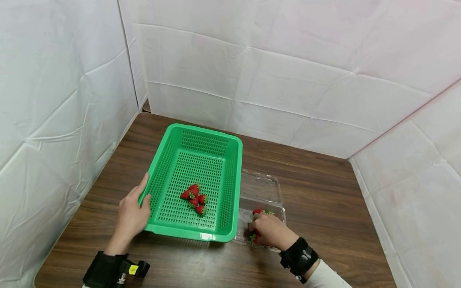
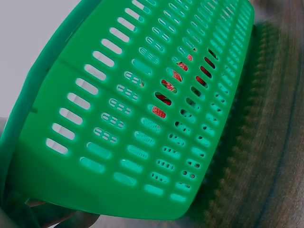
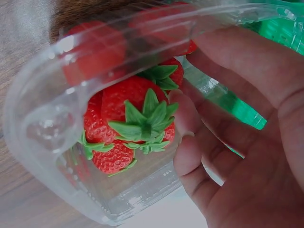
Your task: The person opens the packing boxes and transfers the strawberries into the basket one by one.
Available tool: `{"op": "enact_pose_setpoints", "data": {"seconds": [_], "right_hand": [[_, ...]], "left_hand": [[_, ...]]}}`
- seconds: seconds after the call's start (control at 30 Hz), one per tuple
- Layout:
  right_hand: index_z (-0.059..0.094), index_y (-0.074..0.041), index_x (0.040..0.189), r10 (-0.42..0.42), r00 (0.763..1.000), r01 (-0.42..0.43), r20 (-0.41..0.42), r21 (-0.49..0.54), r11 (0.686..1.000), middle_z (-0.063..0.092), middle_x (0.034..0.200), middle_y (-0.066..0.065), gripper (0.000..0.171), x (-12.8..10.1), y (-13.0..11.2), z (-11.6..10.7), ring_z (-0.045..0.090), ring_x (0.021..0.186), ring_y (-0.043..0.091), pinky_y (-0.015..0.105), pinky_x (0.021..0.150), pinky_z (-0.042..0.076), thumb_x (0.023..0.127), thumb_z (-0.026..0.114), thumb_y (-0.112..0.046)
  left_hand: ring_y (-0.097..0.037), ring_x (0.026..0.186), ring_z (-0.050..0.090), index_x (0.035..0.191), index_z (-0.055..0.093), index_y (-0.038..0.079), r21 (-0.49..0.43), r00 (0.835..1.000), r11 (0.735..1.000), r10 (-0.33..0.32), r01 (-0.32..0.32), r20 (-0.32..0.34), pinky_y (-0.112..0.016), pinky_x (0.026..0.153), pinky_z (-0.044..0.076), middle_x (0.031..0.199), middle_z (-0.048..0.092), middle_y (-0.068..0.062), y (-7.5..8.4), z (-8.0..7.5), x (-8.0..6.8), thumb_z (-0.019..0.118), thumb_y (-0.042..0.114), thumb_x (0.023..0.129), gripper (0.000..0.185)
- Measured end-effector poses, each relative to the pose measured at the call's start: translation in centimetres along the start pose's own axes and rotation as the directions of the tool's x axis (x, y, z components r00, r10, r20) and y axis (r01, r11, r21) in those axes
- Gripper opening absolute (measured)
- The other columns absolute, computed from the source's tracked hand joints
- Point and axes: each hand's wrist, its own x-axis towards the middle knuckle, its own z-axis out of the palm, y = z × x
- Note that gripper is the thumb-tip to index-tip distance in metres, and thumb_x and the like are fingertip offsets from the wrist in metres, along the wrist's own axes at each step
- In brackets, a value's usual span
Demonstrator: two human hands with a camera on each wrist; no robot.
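While the right hand [image 1: 268,230] reaches into the one clear box [image 1: 245,218], its fingers bend beside the strawberries [image 3: 133,99]; whether they pinch one, I cannot tell. Taking each fruit lightly by its sides should avoid squashing it. The left hand [image 1: 133,210] grips the rim of the one green basket [image 1: 232,192]. At least four strawberries show in the box, five in the basket to its left; beyond, one lid [image 1: 259,188] lies open.

Red strawberries [image 1: 193,201] in green basket [image 1: 201,168] and clear box [image 1: 244,218]
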Motion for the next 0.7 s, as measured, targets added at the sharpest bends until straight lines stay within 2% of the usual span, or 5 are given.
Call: {"op": "enact_pose_setpoints", "data": {"seconds": [0.1,0.23,0.3,0.47,0.7], "right_hand": [[0.077,-0.015,0.096,-0.001,1.0,0.001,0.014,-0.007,1.0,0.065,0.091,0.001,0.026,0.12,0.06,0.1,0.062,0.078,0.015,0.029,0.065,0.051,0.071,0.085,-0.018],[0.078,-0.015,0.093,-0.003,1.0,0.003,0.013,-0.005,1.0,0.066,0.092,-0.002,0.023,0.24,0.1,0.24,0.062,0.081,0.014,0.029,0.068,0.052,0.07,0.085,-0.017],[0.079,-0.014,0.089,-0.005,1.0,0.005,0.0,0.001,1.0,0.066,0.09,-0.002,0.021,0.25,0.09,0.29,0.062,0.081,0.014,0.029,0.068,0.052,0.069,0.085,-0.016],[0.078,-0.013,0.083,-0.019,1.0,0.019,-0.024,0.002,1.0,0.064,0.087,-0.003,0.016,0.24,0.12,0.43,0.061,0.079,0.014,0.027,0.067,0.052,0.068,0.084,-0.011],[0.075,-0.013,0.081,-0.072,0.997,0.072,-0.025,-0.027,0.997,0.062,0.09,-0.003,0.013,0.3,0.23,0.48,0.058,0.079,0.012,0.025,0.068,0.05,0.071,0.083,-0.011]], "left_hand": [[-0.015,0.042,0.043,0.154,0.026,0.018,0.001,1.0,1.0,-0.005,0.005,0.003,-0.035,0.058,0.038,0.144,0.044,-0.03,-0.01,-0.03,0.01,0.048,0.005,0.099,0.061],[-0.026,0.058,0.061,0.154,0.027,0.018,0.001,1.0,1.0,-0.005,0.005,-0.002,-0.043,0.068,0.043,0.143,0.044,-0.031,0.0,-0.09,0.02,0.048,0.004,0.099,0.061],[-0.025,0.061,0.063,0.154,0.027,0.018,0.006,1.0,1.0,-0.003,0.004,-0.002,-0.045,0.071,0.044,0.143,0.044,-0.031,0.01,-0.12,0.03,0.048,0.004,0.099,0.061],[-0.014,0.046,0.048,0.155,0.025,0.02,0.015,1.0,1.0,-0.013,0.013,0.01,-0.039,0.066,0.041,0.144,0.043,-0.03,0.08,-0.17,0.05,0.047,0.006,0.1,0.061],[-0.011,0.039,0.032,0.155,0.025,0.02,0.007,1.0,1.0,-0.015,0.015,0.013,-0.031,0.055,0.035,0.145,0.043,-0.029,0.11,-0.11,-0.04,0.048,0.006,0.1,0.061]]}}
